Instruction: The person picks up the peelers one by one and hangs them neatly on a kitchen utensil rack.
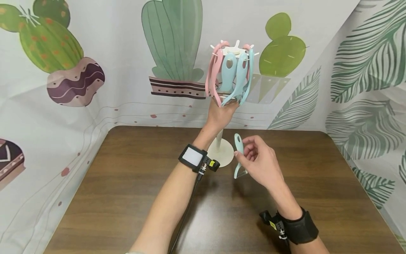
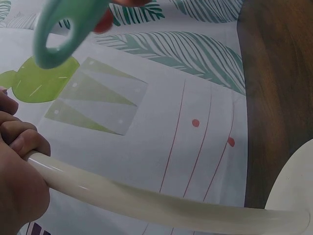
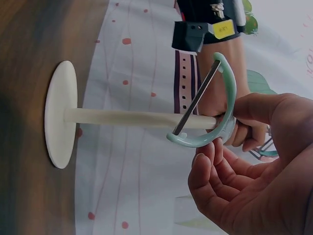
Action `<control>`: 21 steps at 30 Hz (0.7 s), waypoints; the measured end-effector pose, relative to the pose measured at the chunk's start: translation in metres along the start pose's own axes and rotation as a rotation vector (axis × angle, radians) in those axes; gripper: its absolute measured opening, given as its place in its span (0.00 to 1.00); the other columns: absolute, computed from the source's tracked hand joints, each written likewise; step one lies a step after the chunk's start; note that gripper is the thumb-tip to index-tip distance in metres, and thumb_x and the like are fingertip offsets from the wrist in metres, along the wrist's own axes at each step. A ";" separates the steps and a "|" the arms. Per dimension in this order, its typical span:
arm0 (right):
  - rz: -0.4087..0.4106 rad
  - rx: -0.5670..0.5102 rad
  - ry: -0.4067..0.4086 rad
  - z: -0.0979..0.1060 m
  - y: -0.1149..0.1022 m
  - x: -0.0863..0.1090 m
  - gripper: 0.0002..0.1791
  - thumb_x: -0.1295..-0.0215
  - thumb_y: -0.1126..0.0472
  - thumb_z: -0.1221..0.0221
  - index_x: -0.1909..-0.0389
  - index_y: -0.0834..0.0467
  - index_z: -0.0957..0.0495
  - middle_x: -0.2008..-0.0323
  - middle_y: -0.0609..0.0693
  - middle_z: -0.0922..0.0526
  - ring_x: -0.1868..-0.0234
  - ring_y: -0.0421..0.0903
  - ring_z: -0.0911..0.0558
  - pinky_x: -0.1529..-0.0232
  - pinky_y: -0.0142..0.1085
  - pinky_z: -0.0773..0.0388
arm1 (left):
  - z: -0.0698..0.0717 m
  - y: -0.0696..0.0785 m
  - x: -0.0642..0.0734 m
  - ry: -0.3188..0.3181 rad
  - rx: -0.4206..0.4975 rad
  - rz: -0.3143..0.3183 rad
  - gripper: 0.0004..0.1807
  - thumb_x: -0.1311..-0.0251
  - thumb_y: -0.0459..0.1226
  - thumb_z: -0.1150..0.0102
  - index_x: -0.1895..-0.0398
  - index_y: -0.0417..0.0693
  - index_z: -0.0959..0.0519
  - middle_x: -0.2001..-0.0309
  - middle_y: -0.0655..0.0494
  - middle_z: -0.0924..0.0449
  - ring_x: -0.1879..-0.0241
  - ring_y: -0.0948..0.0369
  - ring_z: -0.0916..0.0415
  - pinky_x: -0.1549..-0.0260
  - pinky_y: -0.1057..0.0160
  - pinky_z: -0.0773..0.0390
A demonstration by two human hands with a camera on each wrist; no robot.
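Observation:
A white stand with a round base [image 1: 226, 157] and a thin pole [image 2: 122, 193] rises from the table. Pink peelers [image 1: 216, 72] and blue peelers [image 1: 227, 76] hang from the prongs of its white top [image 1: 237, 50]. My left hand [image 1: 221, 114] grips the pole just below the hanging peelers, which partly hide the fingers in the head view. My right hand [image 1: 261, 160] pinches a mint-green peeler [image 1: 239, 144] between thumb and fingers, in front of the pole and right of it. Its handle, with an oval hole, points up; its metal blade [image 3: 196, 98] is lowest.
The brown wooden table [image 1: 133, 197] spreads around the stand, its back edge against a white cloth [image 1: 120, 70] printed with cacti and leaves. Wrist cameras on black straps [image 1: 299, 225] sit on both wrists, and a black cable runs along the left forearm.

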State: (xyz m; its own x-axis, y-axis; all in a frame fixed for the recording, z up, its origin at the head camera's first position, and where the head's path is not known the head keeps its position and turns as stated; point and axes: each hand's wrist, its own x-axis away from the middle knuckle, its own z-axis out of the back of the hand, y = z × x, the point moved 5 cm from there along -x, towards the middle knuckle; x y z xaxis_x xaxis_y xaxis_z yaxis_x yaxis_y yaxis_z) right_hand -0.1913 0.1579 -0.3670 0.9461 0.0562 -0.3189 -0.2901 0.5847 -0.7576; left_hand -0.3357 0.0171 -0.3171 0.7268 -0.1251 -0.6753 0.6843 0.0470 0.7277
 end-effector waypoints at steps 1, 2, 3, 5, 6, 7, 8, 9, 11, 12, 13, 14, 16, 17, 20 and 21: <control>-0.002 -0.003 0.007 0.002 0.000 -0.001 0.20 0.37 0.62 0.27 0.47 0.58 0.22 0.69 0.49 0.18 0.71 0.46 0.20 0.71 0.30 0.24 | 0.000 0.000 0.000 -0.003 0.002 0.001 0.24 0.37 0.25 0.37 0.37 0.35 0.27 0.52 0.46 0.20 0.56 0.58 0.26 0.52 0.63 0.29; -0.005 -0.004 0.013 0.003 -0.001 -0.001 0.20 0.36 0.61 0.27 0.47 0.58 0.22 0.69 0.49 0.18 0.71 0.46 0.20 0.71 0.29 0.24 | 0.000 -0.001 0.001 -0.004 0.001 0.001 0.25 0.37 0.25 0.38 0.37 0.35 0.27 0.51 0.45 0.20 0.55 0.58 0.26 0.52 0.63 0.28; -0.008 -0.006 0.018 0.005 -0.001 -0.002 0.20 0.36 0.61 0.27 0.47 0.58 0.22 0.69 0.49 0.18 0.71 0.47 0.20 0.71 0.29 0.24 | -0.001 -0.001 0.001 -0.005 -0.002 0.001 0.25 0.37 0.25 0.38 0.36 0.35 0.27 0.50 0.45 0.20 0.55 0.58 0.26 0.52 0.63 0.28; -0.013 -0.012 0.029 0.008 -0.002 -0.003 0.20 0.36 0.61 0.27 0.46 0.57 0.22 0.68 0.49 0.18 0.70 0.47 0.20 0.70 0.29 0.24 | -0.001 -0.001 0.001 -0.004 -0.010 -0.004 0.26 0.37 0.25 0.38 0.35 0.35 0.28 0.48 0.45 0.19 0.54 0.58 0.26 0.51 0.63 0.28; -0.015 -0.014 0.035 0.010 -0.002 -0.004 0.20 0.36 0.61 0.27 0.46 0.57 0.22 0.68 0.49 0.18 0.70 0.47 0.20 0.70 0.29 0.24 | -0.001 -0.001 0.001 -0.001 -0.013 -0.007 0.26 0.37 0.25 0.38 0.35 0.35 0.28 0.47 0.44 0.19 0.54 0.58 0.26 0.50 0.63 0.28; -0.017 -0.017 0.040 0.011 -0.003 -0.005 0.20 0.36 0.61 0.27 0.46 0.57 0.22 0.68 0.49 0.18 0.70 0.47 0.20 0.69 0.29 0.24 | -0.001 -0.001 0.001 -0.001 -0.014 -0.010 0.27 0.37 0.25 0.38 0.34 0.35 0.29 0.46 0.44 0.19 0.53 0.57 0.26 0.50 0.63 0.29; -0.018 -0.019 0.046 0.013 -0.003 -0.005 0.20 0.36 0.62 0.27 0.46 0.57 0.22 0.67 0.49 0.18 0.69 0.47 0.20 0.69 0.28 0.23 | -0.001 -0.001 0.001 0.000 -0.015 -0.012 0.27 0.37 0.25 0.38 0.34 0.35 0.29 0.45 0.44 0.19 0.53 0.58 0.26 0.49 0.63 0.29; -0.019 -0.023 0.053 0.014 -0.004 -0.006 0.20 0.36 0.62 0.27 0.46 0.57 0.22 0.67 0.49 0.18 0.69 0.47 0.20 0.69 0.28 0.23 | -0.001 -0.001 0.001 0.001 -0.015 -0.014 0.27 0.37 0.25 0.37 0.34 0.35 0.29 0.44 0.44 0.19 0.52 0.58 0.26 0.49 0.64 0.28; -0.018 -0.029 0.067 0.016 -0.004 -0.008 0.20 0.36 0.62 0.27 0.46 0.57 0.21 0.67 0.49 0.18 0.69 0.47 0.20 0.68 0.28 0.23 | -0.001 -0.001 0.001 0.002 -0.014 -0.018 0.27 0.37 0.25 0.37 0.34 0.35 0.29 0.43 0.43 0.19 0.52 0.58 0.26 0.48 0.64 0.28; -0.019 -0.035 0.074 0.017 -0.004 -0.008 0.20 0.36 0.63 0.27 0.46 0.58 0.21 0.67 0.49 0.18 0.69 0.46 0.20 0.68 0.27 0.23 | -0.001 0.000 0.001 0.002 -0.014 -0.022 0.27 0.37 0.25 0.37 0.34 0.35 0.29 0.42 0.43 0.19 0.52 0.58 0.26 0.47 0.64 0.28; -0.020 -0.043 0.080 0.018 -0.004 -0.009 0.20 0.36 0.63 0.27 0.46 0.58 0.21 0.67 0.50 0.18 0.69 0.46 0.20 0.68 0.27 0.23 | 0.000 0.000 0.001 0.001 -0.014 -0.024 0.27 0.37 0.25 0.37 0.33 0.35 0.29 0.41 0.44 0.19 0.51 0.59 0.26 0.47 0.64 0.28; -0.022 -0.050 0.086 0.019 -0.004 -0.010 0.20 0.36 0.63 0.27 0.46 0.58 0.21 0.67 0.50 0.18 0.69 0.46 0.20 0.67 0.27 0.23 | 0.000 0.000 0.000 0.001 -0.015 -0.026 0.27 0.37 0.25 0.37 0.33 0.35 0.29 0.41 0.44 0.19 0.51 0.59 0.25 0.46 0.64 0.28; -0.028 -0.070 0.095 0.020 -0.005 -0.012 0.19 0.35 0.62 0.27 0.46 0.59 0.21 0.67 0.51 0.17 0.69 0.45 0.20 0.67 0.27 0.23 | 0.000 0.001 0.000 -0.002 -0.015 -0.030 0.27 0.37 0.26 0.37 0.33 0.36 0.29 0.40 0.44 0.19 0.50 0.59 0.25 0.45 0.64 0.28; -0.032 -0.081 0.101 0.020 -0.005 -0.013 0.19 0.35 0.62 0.27 0.46 0.59 0.21 0.66 0.51 0.17 0.69 0.45 0.20 0.66 0.26 0.23 | 0.000 0.001 0.000 -0.005 -0.017 -0.031 0.27 0.36 0.26 0.37 0.33 0.36 0.29 0.40 0.44 0.19 0.50 0.59 0.25 0.45 0.65 0.28; -0.045 -0.116 0.113 0.022 -0.006 -0.015 0.19 0.34 0.61 0.28 0.45 0.60 0.20 0.66 0.54 0.17 0.68 0.44 0.20 0.65 0.25 0.23 | 0.000 0.001 -0.001 -0.016 -0.011 -0.031 0.28 0.36 0.26 0.38 0.32 0.37 0.29 0.39 0.45 0.19 0.49 0.58 0.25 0.44 0.65 0.29; -0.049 -0.130 0.115 0.022 -0.006 -0.016 0.19 0.33 0.61 0.28 0.45 0.61 0.20 0.66 0.54 0.17 0.68 0.43 0.20 0.65 0.25 0.23 | 0.000 0.001 -0.001 -0.020 -0.006 -0.029 0.28 0.35 0.26 0.38 0.32 0.37 0.29 0.39 0.45 0.20 0.49 0.58 0.25 0.44 0.65 0.29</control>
State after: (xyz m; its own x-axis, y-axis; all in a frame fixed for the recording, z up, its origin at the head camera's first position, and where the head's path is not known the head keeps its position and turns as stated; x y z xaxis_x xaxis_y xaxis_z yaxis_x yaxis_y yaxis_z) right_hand -0.2016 0.1713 -0.3442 0.9392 -0.0672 -0.3368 -0.2670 0.4743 -0.8389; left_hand -0.3361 0.0175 -0.3160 0.7051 -0.1466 -0.6938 0.7057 0.0491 0.7068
